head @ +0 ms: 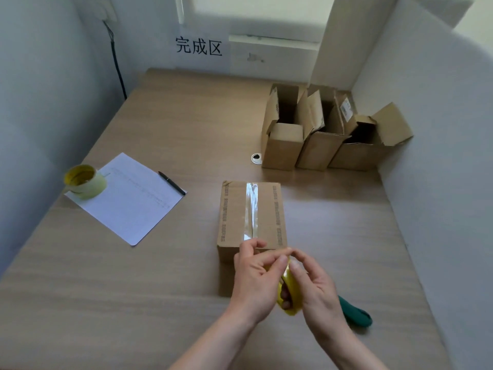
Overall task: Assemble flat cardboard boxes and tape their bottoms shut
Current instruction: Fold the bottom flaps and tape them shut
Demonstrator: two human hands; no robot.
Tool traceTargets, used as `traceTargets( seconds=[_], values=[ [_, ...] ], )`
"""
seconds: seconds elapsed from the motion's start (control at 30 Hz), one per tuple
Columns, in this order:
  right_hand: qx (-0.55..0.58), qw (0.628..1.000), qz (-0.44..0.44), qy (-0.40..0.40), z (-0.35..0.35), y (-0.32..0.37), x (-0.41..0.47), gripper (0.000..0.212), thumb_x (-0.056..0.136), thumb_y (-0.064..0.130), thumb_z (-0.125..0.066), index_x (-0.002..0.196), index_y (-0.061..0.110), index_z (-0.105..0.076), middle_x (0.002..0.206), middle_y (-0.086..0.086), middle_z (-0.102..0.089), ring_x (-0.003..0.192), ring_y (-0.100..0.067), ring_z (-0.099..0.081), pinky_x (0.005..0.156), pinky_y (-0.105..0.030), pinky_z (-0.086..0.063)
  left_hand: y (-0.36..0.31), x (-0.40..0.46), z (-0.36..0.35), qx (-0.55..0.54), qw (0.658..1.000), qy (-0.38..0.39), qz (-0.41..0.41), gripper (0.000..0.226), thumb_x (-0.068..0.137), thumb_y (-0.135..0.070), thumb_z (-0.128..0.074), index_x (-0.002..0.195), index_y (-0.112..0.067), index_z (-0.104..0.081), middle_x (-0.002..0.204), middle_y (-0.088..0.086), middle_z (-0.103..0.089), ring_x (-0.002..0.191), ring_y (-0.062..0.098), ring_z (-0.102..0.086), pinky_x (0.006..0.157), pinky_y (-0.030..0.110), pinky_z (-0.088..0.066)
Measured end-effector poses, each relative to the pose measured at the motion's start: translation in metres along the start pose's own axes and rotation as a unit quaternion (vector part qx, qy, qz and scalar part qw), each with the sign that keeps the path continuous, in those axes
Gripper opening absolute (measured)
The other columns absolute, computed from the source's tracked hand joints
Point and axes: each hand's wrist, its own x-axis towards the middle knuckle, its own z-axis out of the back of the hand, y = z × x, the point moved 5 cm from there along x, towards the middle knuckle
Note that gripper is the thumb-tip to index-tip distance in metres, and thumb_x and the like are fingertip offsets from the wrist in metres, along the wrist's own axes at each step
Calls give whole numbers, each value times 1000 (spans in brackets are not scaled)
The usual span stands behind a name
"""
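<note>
A cardboard box lies near the middle of the bench, taped face up — a clear strip of tape runs along its centre seam, flanked by printed text bands. At its near edge both hands meet: the left hand and right hand together hold a yellow tape roll, each grip curled round it, fingertips pinching at the tape end. A green object lies partly hidden behind the right hand. Three open boxes stand at the far right corner; a second tape roll rests on a paper sheet beside a pen, left. Partition walls bound left, right and rear — bare bench surface lies between sheet and box.
</note>
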Motion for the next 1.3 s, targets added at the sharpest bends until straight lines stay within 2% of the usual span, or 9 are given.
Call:
traceTargets(
  seconds=[0.17,0.33,0.53,0.67,0.87,1.0,1.13,1.2,1.3],
  values=[
    [-94,992,-2,87,-3,20,16,16,90,29,-64,103,31,-73,91,-11,-74,71,-30,-67,59,-36,-57,6,-13,-2,-84,995,-15,-54,20,90,-27,-64,102,-37,-76,118,-4,-46,114,18,-52,99,35,-48],
    [-139,989,5,47,4,23,32,12,84,12,-67,75,18,-72,57,-6,-60,45,-19,-50,44,-29,-44,10,-13,3,-83,995,-2,-59,33,92,-10,-63,119,-30,-68,117,-2,-57,111,3,-57,100,20,-45],
    [-318,946,63,27,4,36,35,12,73,37,-58,78,32,-69,56,1,-63,42,-15,-60,43,-27,-46,15,2,17,-231,972,5,52,67,71,-13,-79,132,-10,-52,87,3,-74,86,8,-67,81,16,-50],
    [-389,918,62,34,9,38,36,9,78,34,-59,82,34,-68,60,3,-63,46,-17,-62,50,-39,-54,2,8,25,-119,992,39,-2,32,67,-13,-86,94,-28,-78,85,7,-74,79,8,-66,79,19,-53],
    [-470,878,87,37,1,42,26,5,80,40,-60,81,42,-64,62,8,-62,58,-16,-62,59,-40,-54,-3,7,31,14,997,14,-81,17,80,-20,-70,65,-23,-74,67,-4,-71,70,14,-66,69,34,-54],
    [-281,947,-13,156,4,24,14,43,81,27,-75,119,41,-59,73,-1,-71,61,-18,-63,63,-39,-55,11,2,43,16,997,-21,-79,19,80,-24,-69,61,-22,-69,64,-7,-66,64,7,-59,60,24,-45],
    [-58,953,-139,262,38,17,0,73,73,30,-82,139,20,-50,78,-18,-68,68,-24,-64,64,-29,-53,46,7,83,-20,990,-139,-4,28,85,-10,-72,58,-10,-63,54,-10,-54,54,2,-46,56,23,-37],
    [-249,955,-47,156,64,20,11,60,73,35,-83,129,29,-62,72,-6,-67,63,-18,-63,59,-24,-49,54,16,101,2,985,-173,-8,31,85,-9,-72,56,-11,-61,54,-7,-54,54,4,-47,55,24,-37],
    [-589,799,122,12,66,32,35,36,82,44,-74,117,47,-67,103,5,-75,93,-20,-68,77,-31,-51,57,28,100,50,983,-176,-27,23,85,-10,-72,62,-9,-67,66,-1,-64,69,14,-60,66,29,-45]
  ],
)
